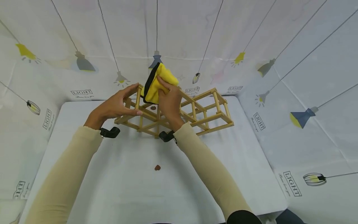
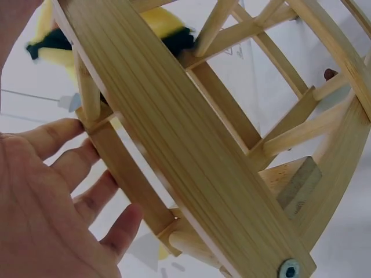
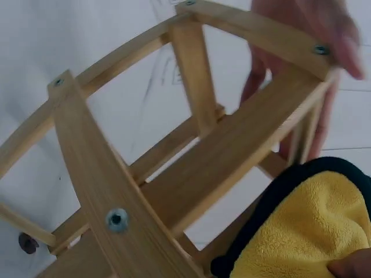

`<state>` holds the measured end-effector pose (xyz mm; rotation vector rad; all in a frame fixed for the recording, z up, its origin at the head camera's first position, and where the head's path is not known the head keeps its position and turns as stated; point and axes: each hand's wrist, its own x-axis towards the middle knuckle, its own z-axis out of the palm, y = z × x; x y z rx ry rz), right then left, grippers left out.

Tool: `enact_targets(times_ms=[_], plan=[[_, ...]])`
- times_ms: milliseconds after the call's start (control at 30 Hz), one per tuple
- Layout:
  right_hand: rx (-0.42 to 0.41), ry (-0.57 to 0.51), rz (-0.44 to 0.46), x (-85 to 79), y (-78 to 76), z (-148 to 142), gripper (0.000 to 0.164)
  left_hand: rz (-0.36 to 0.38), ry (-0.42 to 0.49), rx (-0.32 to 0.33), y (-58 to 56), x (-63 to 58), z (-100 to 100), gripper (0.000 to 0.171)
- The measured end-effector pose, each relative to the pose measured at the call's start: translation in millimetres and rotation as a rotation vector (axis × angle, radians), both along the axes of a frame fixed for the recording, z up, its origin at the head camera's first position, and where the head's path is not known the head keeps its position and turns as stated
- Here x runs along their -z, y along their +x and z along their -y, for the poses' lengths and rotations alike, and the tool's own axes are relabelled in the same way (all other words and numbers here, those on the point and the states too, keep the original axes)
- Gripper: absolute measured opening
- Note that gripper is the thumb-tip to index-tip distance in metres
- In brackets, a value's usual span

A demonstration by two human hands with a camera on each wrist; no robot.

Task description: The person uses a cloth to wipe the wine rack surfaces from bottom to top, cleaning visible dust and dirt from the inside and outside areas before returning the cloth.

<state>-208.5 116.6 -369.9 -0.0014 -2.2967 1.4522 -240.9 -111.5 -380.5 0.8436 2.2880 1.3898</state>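
Note:
A light wooden rack (image 2: 168,127), built of flat slats and round rods with bolts at the joints, stands toward the back of the table. My left hand (image 1: 115,104) grips its left end, thumb along the near side and fingers over the far side; in the left wrist view the fingertips touch a thin slat. My right hand (image 1: 170,102) pinches a yellow plush cloth (image 3: 313,226) with black edging, bunched over the rack's upper left part. That cloth partly hides the bars behind it.
The white-covered table (image 1: 134,193) carries a small brown heart-shaped piece (image 1: 157,167) in front of the rack. Another brown piece (image 1: 153,108) shows between the bars. White sheeting (image 1: 181,34) printed with hanging lamps closes off the back and sides.

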Motion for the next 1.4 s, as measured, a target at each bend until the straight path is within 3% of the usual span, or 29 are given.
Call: enact_targets(times_ms=[33, 100, 267, 367, 433, 533, 600, 633, 700, 833, 900, 1067, 1133, 1300, 1400], plan=[[0.009, -0.008, -0.041, -1.3, 0.3, -2, 0.053, 0.0, -0.005, -0.002, 0.1, 0.4, 0, 0.112], [-0.002, 0.031, -0.025, -3.4, 1.5, -3, 0.052, 0.0, -0.003, -0.001, 0.5, 1.3, 1, 0.112], [-0.203, 0.282, 0.305, -3.2, 2.8, 6, 0.05, -0.003, 0.051, 0.01, 2.0, 2.7, 4, 0.108], [-0.235, 0.323, 0.403, 0.1, 0.6, 8, 0.049, -0.007, 0.064, 0.019, 1.9, 3.0, 3, 0.106], [-0.152, 0.246, 0.301, 2.7, -1.4, 7, 0.05, -0.007, 0.045, 0.017, 1.6, 2.8, 2, 0.108], [0.01, 0.072, 0.043, 3.6, -3.9, 0, 0.053, -0.023, 0.016, 0.017, -0.8, 2.0, -1, 0.11], [0.074, 0.009, -0.093, 2.4, -4.7, -5, 0.054, -0.031, 0.0, 0.015, -2.0, 0.7, -2, 0.111], [0.076, -0.001, -0.118, 1.8, -4.6, -6, 0.053, -0.034, -0.003, 0.016, -2.6, 0.1, -2, 0.111], [0.032, 0.029, -0.085, 0.8, -4.2, -7, 0.052, -0.033, -0.003, 0.015, -2.6, -1.5, -2, 0.111], [-0.126, 0.15, 0.107, -1.5, -4.2, -5, 0.051, -0.027, -0.005, 0.004, -1.4, -3.7, -1, 0.113], [-0.159, 0.18, 0.165, -2.9, -5.7, -6, 0.052, -0.025, -0.003, 0.002, -1.0, -4.1, -1, 0.113], [-0.051, 0.127, 0.058, -3.5, -5.9, -8, 0.049, -0.025, -0.005, 0.008, -0.4, -3.6, -2, 0.113], [-0.049, 0.141, 0.049, -3.1, -4.0, -8, 0.047, -0.032, 0.002, 0.011, -0.6, -3.2, -3, 0.112], [-0.236, 0.285, 0.226, -4.7, -1.8, -7, 0.043, -0.043, 0.035, 0.013, 0.0, -3.1, -2, 0.111], [-0.28, 0.329, 0.329, -6.4, -1.6, -6, 0.04, -0.03, 0.036, 0.009, 1.4, -2.4, -2, 0.111]])
